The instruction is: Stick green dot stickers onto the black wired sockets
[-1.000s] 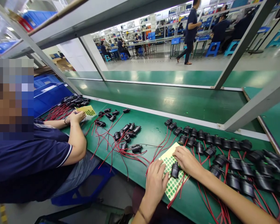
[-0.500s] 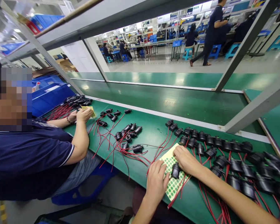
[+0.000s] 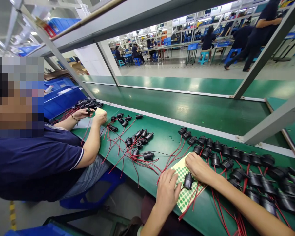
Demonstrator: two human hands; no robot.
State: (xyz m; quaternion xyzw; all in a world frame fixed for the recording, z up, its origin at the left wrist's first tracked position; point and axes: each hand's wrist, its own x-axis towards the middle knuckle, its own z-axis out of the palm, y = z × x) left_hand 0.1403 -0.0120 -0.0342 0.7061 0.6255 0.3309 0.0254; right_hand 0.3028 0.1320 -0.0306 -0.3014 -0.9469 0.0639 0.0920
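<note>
A pale yellow sheet of round green stickers (image 3: 183, 200) lies on the green table. On it rests a black cylindrical part (image 3: 188, 181) with red wires. My left hand (image 3: 167, 190) lies over the sheet's left edge, fingers spread, beside the part. My right hand (image 3: 198, 166) is at the sheet's upper edge with its fingers bent down together; what they pinch, if anything, is hidden. Rows of similar black parts (image 3: 236, 153) with red wires lie to the right of my right hand.
Another cluster of wired black parts (image 3: 139, 139) lies left of the sheet. A co-worker (image 3: 51, 157) sits at the left, holding a black part and a yellow sheet near a blue bin (image 3: 61, 101). A metal frame post (image 3: 277, 114) rises at the right.
The view has shifted slightly, moving the table to the right in the picture. The co-worker's hands have moved apart, and a black part now shows in one. My hands look almost unchanged.
</note>
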